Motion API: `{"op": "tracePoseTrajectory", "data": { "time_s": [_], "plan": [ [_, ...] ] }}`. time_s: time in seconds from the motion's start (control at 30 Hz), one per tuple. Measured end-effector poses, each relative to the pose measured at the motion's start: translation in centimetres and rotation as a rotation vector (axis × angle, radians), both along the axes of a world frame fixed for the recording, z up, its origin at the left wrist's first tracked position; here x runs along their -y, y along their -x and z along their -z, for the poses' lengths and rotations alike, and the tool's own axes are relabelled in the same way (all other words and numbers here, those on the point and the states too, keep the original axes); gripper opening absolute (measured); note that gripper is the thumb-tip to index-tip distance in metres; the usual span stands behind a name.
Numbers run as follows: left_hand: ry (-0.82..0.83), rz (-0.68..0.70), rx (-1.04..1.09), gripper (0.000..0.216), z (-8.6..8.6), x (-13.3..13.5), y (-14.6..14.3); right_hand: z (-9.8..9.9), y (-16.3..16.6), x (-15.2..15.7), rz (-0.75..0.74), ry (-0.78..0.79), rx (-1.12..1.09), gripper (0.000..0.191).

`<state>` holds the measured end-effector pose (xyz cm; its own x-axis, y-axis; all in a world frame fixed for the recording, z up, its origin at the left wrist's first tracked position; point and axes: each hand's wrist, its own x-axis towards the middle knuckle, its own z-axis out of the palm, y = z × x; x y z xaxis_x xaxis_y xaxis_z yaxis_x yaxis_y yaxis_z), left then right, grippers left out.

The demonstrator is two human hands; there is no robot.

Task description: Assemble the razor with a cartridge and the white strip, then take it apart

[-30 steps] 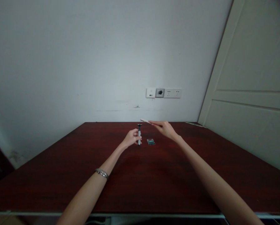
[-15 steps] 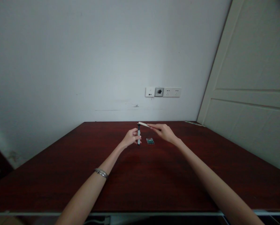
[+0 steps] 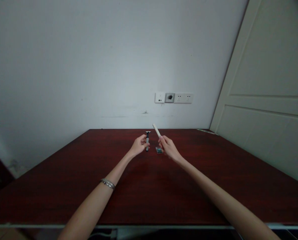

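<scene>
A razor (image 3: 147, 141) with a grey and black handle stands nearly upright in my left hand (image 3: 139, 145), its T-shaped head at the top. My left fingers are closed around the handle. My right hand (image 3: 169, 146) is closed on the lower end of a slim white stick (image 3: 156, 129), which tilts up and to the left; its kind cannot be made out. Stick and razor are apart. On the table, just left of and partly behind my right hand, lies a small clear case (image 3: 159, 150) with green inside.
The dark red wooden table (image 3: 129, 200) meets a white wall (image 3: 114, 66) at its back edge. Wall sockets (image 3: 183, 98) sit above it. A pale panelled door (image 3: 266, 100) stands on the right.
The white stick has come away from the razor's head and swung from nearly level to steeply raised. My right hand has moved a little left and down. The razor's head now shows uncovered.
</scene>
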<state>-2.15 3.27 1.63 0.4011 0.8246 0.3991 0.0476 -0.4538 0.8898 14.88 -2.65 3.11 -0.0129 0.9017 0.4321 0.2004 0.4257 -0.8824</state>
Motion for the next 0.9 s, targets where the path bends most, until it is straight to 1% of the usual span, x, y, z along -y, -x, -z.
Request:
{"op": "tracePoseTrajectory", "data": {
  "time_s": [0.07,0.13,0.27,0.37,0.5,0.63,0.7,0.77,0.83,0.9],
  "plan": [
    [-0.04,0.011,0.004,0.022,0.2,-0.2,0.0,0.2,0.9,0.6,-0.089,0.079,-0.044,0.037],
    [-0.073,0.018,0.009,0.023,0.5,-0.5,0.1,0.5,1.6,1.2,-0.141,0.13,-0.067,0.037],
    [-0.086,0.03,-0.003,0.025,1.1,-1.0,0.2,1.6,2.6,2.2,-0.201,0.19,-0.199,0.037],
    [-0.082,0.033,-0.005,0.025,1.2,-0.9,0.1,1.5,3.0,2.2,-0.241,0.21,-0.289,0.037],
    [-0.085,0.026,0.004,0.024,0.6,-0.4,0.1,1.4,3.5,2.1,-0.254,0.234,-0.362,0.038],
    [-0.068,0.017,0.004,0.027,0.4,-0.4,0.2,2.5,3.8,2.6,-0.258,0.3,-0.386,0.039],
    [-0.029,0.027,0.017,0.029,0.5,-0.5,0.2,2.7,3.9,2.7,-0.254,0.298,-0.388,0.039],
    [-0.013,0.033,0.027,0.029,0.6,-0.5,0.3,2.4,4.0,2.6,-0.251,0.276,-0.398,0.039],
    [-0.031,0.034,0.024,0.029,0.5,-0.4,0.3,2.1,4.1,2.3,-0.244,0.265,-0.409,0.039],
    [-0.045,0.032,0.024,0.027,0.3,-0.3,0.3,2.4,4.2,2.3,-0.237,0.279,-0.404,0.038]
  ]
}}
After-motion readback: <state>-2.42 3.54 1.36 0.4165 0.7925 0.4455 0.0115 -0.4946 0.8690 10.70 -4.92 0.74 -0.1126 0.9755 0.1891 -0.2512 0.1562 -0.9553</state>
